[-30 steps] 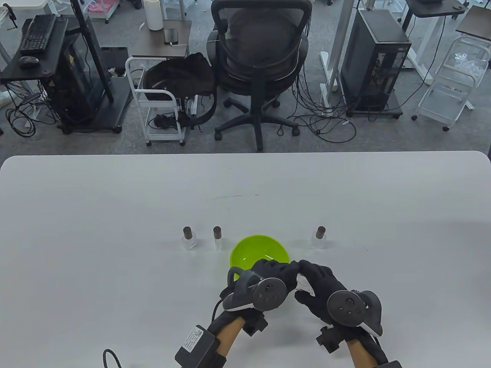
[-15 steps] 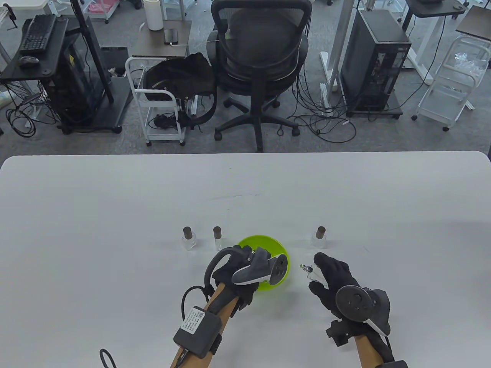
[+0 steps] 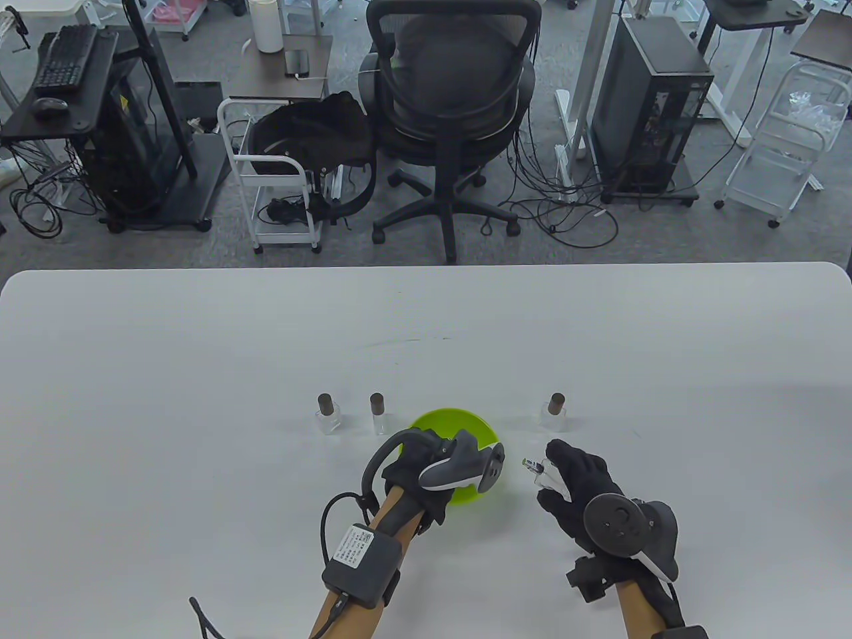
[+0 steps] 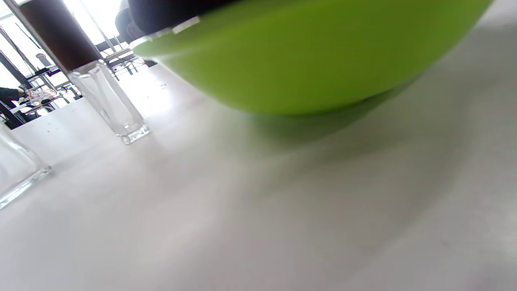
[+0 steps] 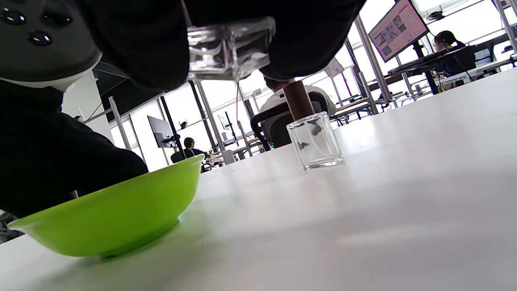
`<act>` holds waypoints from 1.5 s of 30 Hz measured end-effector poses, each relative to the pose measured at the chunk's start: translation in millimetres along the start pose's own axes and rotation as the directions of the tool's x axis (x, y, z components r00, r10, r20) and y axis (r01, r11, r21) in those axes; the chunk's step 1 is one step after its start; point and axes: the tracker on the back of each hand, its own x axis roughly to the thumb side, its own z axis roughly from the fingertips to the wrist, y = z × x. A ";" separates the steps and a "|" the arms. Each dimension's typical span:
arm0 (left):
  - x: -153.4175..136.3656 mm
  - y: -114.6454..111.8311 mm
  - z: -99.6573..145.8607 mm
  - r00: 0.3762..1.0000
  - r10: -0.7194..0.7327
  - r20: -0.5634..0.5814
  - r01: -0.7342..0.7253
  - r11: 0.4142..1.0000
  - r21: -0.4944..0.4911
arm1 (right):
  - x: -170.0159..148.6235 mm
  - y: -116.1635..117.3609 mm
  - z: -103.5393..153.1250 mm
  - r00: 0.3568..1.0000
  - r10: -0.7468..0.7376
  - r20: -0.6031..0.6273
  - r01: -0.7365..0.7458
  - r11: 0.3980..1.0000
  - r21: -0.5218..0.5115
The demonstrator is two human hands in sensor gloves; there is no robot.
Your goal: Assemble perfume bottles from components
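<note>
A green bowl sits near the table's front middle. My left hand reaches down into it, and its fingers are hidden behind the tracker and the bowl's rim. My right hand hovers just right of the bowl and grips a clear glass bottle with its spray neck pointing left; the right wrist view shows the bottle held between the fingers. Three capped bottles stand behind: two left of the bowl and one to the right.
The white table stretches wide on both sides and behind the bottles. An office chair, carts and computer stands are on the floor beyond the far edge. The nearest brown-capped bottle stands close to the bowl's left side.
One second ago both hands met in front of the bowl. The left hand has since moved up into the bowl, and the right hand has shifted right, keeping the glass bottle.
</note>
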 end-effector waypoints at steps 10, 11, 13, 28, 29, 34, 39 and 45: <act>-17.4 21.3 34.7 0.931 0.330 0.155 -0.363 0.882 0.299 | 5.5 5.9 -0.3 0.999 0.018 0.029 -0.019 0.999 0.037; -19.5 23.8 41.4 0.906 0.378 0.190 -0.422 0.843 0.335 | 6.9 6.4 -0.1 0.999 0.017 0.035 -0.019 0.999 0.039; -22.5 25.8 52.4 0.862 0.442 0.247 -0.506 0.773 0.383 | 9.1 6.9 0.2 0.999 0.010 0.044 -0.012 0.999 0.041; -16.1 13.6 69.6 0.704 0.571 0.423 -0.709 0.605 0.363 | 24.4 9.1 2.8 0.992 -0.007 0.124 -0.001 0.998 0.065; -15.2 13.8 69.4 0.690 0.579 0.434 -0.721 0.597 0.352 | 25.1 8.9 3.3 0.991 -0.007 0.131 -0.002 0.998 0.063; -15.2 11.5 69.6 0.610 0.630 0.481 -0.791 0.525 0.315 | 26.1 6.8 5.5 0.988 0.001 0.153 -0.008 0.999 0.049; -14.0 10.3 69.9 0.595 0.636 0.492 -0.803 0.495 0.331 | 24.2 5.7 5.7 0.988 -0.014 0.152 0.008 0.999 0.038; -7.5 14.8 71.5 0.620 0.616 0.486 -0.785 0.486 0.385 | 25.4 4.4 6.3 0.987 -0.037 0.158 0.034 0.999 0.019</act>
